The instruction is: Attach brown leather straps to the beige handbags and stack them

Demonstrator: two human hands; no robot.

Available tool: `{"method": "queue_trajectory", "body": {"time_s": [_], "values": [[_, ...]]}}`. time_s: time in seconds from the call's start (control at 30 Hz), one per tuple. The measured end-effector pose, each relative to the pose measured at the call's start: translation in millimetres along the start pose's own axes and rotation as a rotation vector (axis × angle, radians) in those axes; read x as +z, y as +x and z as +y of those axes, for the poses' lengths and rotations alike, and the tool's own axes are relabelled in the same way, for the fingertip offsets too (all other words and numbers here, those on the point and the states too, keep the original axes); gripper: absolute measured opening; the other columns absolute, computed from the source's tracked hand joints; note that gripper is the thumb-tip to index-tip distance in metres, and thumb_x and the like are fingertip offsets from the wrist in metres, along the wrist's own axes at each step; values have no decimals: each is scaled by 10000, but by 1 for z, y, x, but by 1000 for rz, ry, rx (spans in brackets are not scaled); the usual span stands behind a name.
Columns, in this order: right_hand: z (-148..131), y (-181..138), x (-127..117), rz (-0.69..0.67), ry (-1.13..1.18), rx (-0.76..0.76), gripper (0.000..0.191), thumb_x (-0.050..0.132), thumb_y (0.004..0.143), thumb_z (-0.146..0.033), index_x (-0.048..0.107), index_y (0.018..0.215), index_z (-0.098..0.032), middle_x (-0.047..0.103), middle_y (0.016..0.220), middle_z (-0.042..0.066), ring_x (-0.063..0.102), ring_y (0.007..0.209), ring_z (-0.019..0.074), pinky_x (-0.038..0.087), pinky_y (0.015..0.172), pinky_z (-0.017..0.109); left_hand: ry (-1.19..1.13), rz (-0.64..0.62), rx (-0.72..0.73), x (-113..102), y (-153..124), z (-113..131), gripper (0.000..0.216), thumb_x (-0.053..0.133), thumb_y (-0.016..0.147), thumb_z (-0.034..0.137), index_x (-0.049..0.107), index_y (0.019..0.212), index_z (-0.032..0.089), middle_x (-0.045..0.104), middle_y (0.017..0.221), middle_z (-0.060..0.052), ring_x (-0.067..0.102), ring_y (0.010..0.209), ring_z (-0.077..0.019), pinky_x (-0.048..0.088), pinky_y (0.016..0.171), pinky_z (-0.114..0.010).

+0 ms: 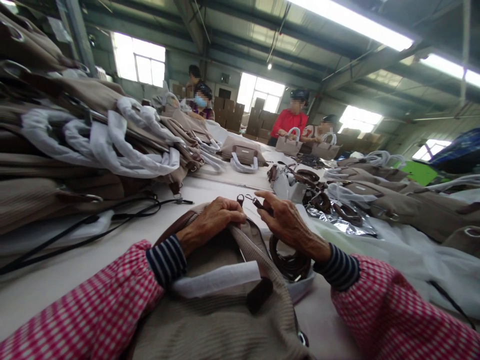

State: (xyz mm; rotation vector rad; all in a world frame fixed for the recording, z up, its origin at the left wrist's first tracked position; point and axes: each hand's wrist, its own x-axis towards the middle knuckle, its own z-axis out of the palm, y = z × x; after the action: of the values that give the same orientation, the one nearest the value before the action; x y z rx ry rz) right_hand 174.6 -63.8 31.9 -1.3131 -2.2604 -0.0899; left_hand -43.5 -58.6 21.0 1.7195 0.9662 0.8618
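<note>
A grey-brown ribbed handbag (217,320) lies in front of me, its zipped top edge running away from me. My left hand (221,215) is closed on the far end of that edge, and a small dark tab with a metal ring (240,199) sticks up beside its fingertips. Just to the right, my right hand (287,222) pinches the dark end of a strap with a silver snap hook (249,197), which points toward the ring, apart from it. A coiled brown strap (287,265) is below my right hand. White wrapping (221,280) covers the bag's handle.
Stacked handbags (93,135) with wrapped handles rise on the left, and a black cord (112,235) trails below them. Coiled brown straps (318,195) and more bags (397,200) lie right. Another bag (243,152) lies ahead. Co-workers, one in a red top (288,122), are across the table.
</note>
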Motion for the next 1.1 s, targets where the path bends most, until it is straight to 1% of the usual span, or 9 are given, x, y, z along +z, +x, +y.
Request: {"method": "queue_trajectory", "body": {"time_s": [0.1, 0.2, 0.3, 0.4, 0.53, 0.7, 0.9, 1.1], "values": [[-1, 1, -2, 11, 16, 16, 435, 577, 934, -204, 609, 1366, -168, 696, 839, 29, 581, 675, 176, 378, 671, 279, 25, -26, 25, -2, -2, 2, 195, 657, 736, 344, 679, 677, 159, 593, 652, 17, 481, 669, -156, 343, 676, -303], [0, 0, -5, 18, 38, 45, 382, 591, 940, -214, 645, 1316, -172, 697, 842, 31, 587, 686, 175, 375, 677, 281, -23, -25, 32, -2, -4, 3, 209, 656, 743, 352, 651, 655, 162, 572, 646, 21, 465, 663, -150, 340, 683, -305], [2, -3, -6, 23, 70, 59, 345, 583, 950, -225, 663, 1283, -185, 691, 804, 15, 568, 654, 164, 371, 665, 277, -73, -31, 32, -3, -5, 1, 213, 660, 753, 353, 650, 660, 161, 574, 661, 16, 468, 676, -151, 348, 698, -308], [3, -6, -5, 29, 93, 55, 345, 577, 950, -224, 665, 1283, -203, 679, 773, 1, 554, 627, 158, 370, 646, 270, -104, -42, 29, -3, -3, -5, 205, 662, 766, 346, 671, 689, 157, 586, 683, 10, 473, 693, -153, 358, 708, -309], [2, -7, -2, 55, 95, 34, 355, 576, 951, -230, 660, 1295, -210, 695, 793, 7, 568, 626, 161, 382, 646, 270, -123, -67, 45, -4, 0, -12, 197, 669, 779, 342, 699, 719, 156, 588, 697, 8, 479, 705, -154, 362, 707, -304], [2, -4, 0, 75, 79, 51, 385, 597, 935, -235, 660, 1311, -185, 677, 752, 5, 592, 647, 176, 381, 639, 274, -107, -72, 66, -5, -1, -12, 182, 666, 780, 323, 705, 719, 156, 589, 695, 2, 489, 712, -160, 366, 703, -303], [4, -3, 1, 48, 90, 91, 378, 587, 936, -240, 665, 1299, -167, 732, 846, 38, 629, 699, 188, 409, 687, 288, -70, -57, 78, -6, -4, -9, 215, 655, 808, 351, 710, 734, 156, 612, 714, -8, 506, 724, -168, 380, 723, -310], [-1, -3, 4, 61, 111, 64, 355, 586, 936, -238, 675, 1269, -156, 735, 865, 46, 626, 703, 187, 422, 709, 294, -113, -56, 34, -3, -4, -3, 171, 670, 755, 307, 687, 679, 156, 584, 668, 9, 478, 694, -151, 356, 708, -305]]}}
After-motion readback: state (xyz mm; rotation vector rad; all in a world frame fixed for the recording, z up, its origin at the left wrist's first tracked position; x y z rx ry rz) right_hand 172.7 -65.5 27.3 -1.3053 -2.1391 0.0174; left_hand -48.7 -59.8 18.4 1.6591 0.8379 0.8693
